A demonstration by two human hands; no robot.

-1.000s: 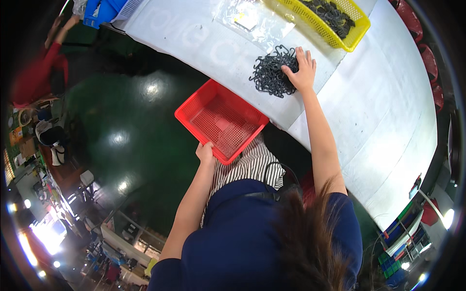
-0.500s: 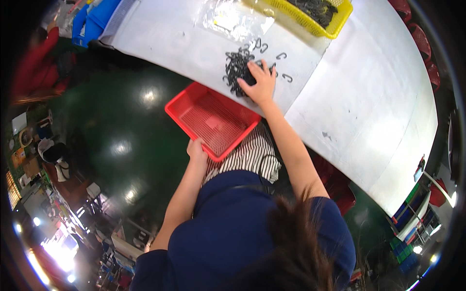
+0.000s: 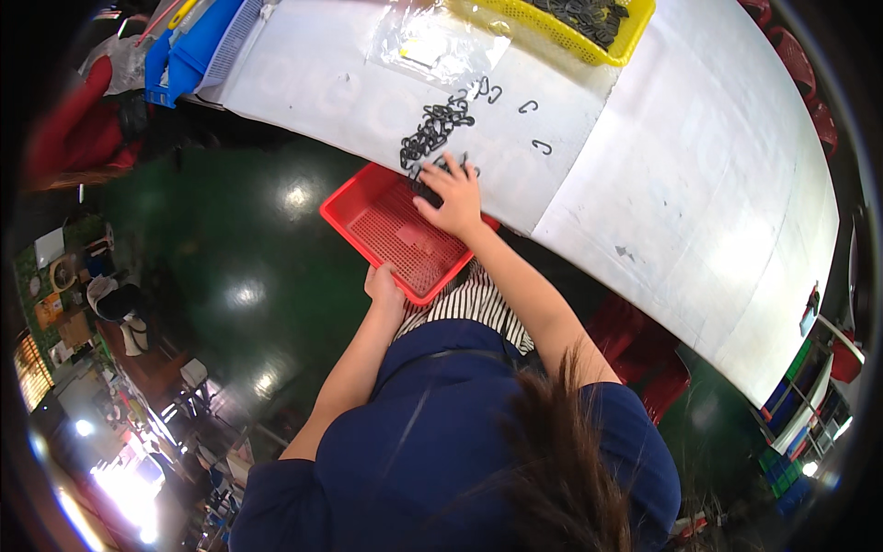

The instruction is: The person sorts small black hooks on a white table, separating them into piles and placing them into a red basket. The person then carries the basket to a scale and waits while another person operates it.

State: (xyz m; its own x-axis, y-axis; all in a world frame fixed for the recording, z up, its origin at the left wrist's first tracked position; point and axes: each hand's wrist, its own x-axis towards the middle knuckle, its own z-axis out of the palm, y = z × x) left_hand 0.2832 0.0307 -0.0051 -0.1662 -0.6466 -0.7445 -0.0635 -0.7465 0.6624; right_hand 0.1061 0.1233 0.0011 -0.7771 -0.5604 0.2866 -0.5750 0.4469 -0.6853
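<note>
My left hand (image 3: 384,283) is closed on the near rim of a red plastic basket (image 3: 354,221) with a mesh bottom. The basket is held just below the table's front edge. Above its far side, at that edge, my right hand (image 3: 452,202) lies palm down, fingers spread over some small black hooks. Part of what is under the palm is hidden. More black hooks (image 3: 430,132) form a loose strip on the white table (image 3: 570,120) beyond the fingers. A few single hooks (image 3: 541,147) lie scattered to the right.
A clear plastic bag (image 3: 437,46) lies farther back. Behind it stands a yellow basket (image 3: 635,41) containing dark pieces. Blue bins (image 3: 189,55) are at the far left, near a person in red (image 3: 83,129). Red chairs (image 3: 648,363) stand under the table's right side.
My right hand has moved toward me and left, to the table edge, dragging hooks with it. The heap has thinned into a strip. My left hand still grips the basket.
</note>
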